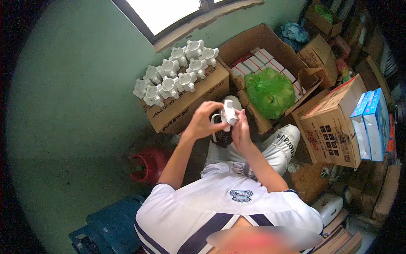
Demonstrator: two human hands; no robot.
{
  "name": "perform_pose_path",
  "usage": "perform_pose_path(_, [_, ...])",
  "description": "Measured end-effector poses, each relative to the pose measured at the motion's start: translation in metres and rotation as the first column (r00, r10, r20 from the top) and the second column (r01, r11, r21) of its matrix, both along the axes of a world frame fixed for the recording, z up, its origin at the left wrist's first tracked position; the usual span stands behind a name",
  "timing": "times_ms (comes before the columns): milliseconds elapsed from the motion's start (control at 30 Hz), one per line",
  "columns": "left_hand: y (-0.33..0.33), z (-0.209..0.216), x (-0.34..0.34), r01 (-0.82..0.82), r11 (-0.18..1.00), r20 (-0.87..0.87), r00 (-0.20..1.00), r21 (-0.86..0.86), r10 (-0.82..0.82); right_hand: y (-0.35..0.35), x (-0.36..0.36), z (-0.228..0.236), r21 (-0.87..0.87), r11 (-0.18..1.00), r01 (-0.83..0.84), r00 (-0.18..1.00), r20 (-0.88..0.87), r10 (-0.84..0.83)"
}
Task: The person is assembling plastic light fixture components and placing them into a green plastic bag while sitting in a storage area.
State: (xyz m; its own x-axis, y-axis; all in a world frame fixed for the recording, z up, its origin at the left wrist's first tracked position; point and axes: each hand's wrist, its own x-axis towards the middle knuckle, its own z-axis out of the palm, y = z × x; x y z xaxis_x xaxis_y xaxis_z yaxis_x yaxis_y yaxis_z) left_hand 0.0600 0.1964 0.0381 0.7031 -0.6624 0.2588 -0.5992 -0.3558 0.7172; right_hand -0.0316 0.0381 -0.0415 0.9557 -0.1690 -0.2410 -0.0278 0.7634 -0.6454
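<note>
Landmark: the closed carton (186, 108) below the window (173, 15).

Held piece: we place the white fitting (229, 113) in mid-air, just off the carton's near right corner. The left hand (206, 120) is clamped on it, thumb and fingers on separate sides; we judge that this pinch carries most of the weight. The right hand (242, 132) comes up on the side away from the carton, its fingers fairly straight and touching the piece. We cannot tell whether it grips or merely steadies; we suspect the latter, since the hand looks flat. The fingers mask part of the outline, so fine detail is not recorded.

On the carton: we count about ten moulded fittings (170, 86), round-bodied with stubs, in two rough rows along the top. Most appear to rest with the round body upright, presumably because that is stable and keeps each one easy to lift.

Right of the carton: an open box (241, 42) bears white packets (253, 64) and a green bag (270, 94). The bag lies on top, perhaps for easy reach.

Near side of the carton, toward the left: a red container (154, 165), partly hidden by the left forearm.
</note>
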Motion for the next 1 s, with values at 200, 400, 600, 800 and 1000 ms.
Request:
perform_pose_path(200, [0.023, 0.008, 0.075, -0.389, 0.918, 0.193, 0.909, 0.078, 0.369, -0.016, -0.004, -0.013, 0.008, 0.997, -0.071, 0.991, -0.111, 0.072])
perform_pose_path(400, [0.038, -0.015, 0.137, -0.595, 0.772, 0.401, 0.778, 0.225, 0.483, -0.022, -0.012, -0.015, -0.058, 0.996, -0.068, 0.991, -0.117, 0.061])
perform_pose_path(600, [0.039, -0.03, 0.16, -0.693, 0.643, 0.477, 0.707, 0.325, 0.521, -0.026, -0.014, -0.012, -0.092, 0.994, -0.052, 0.992, -0.116, 0.041])
perform_pose_path(800, [0.031, -0.025, 0.165, -0.713, 0.578, 0.465, 0.699, 0.397, 0.543, -0.031, -0.012, -0.012, -0.084, 0.996, -0.039, 0.992, -0.124, 0.028])
perform_pose_path(1000, [0.041, -0.028, 0.179, -0.62, 0.668, 0.295, 0.784, 0.411, 0.546, -0.031, -0.012, -0.007, -0.059, 0.998, -0.037, 0.991, -0.134, 0.029])
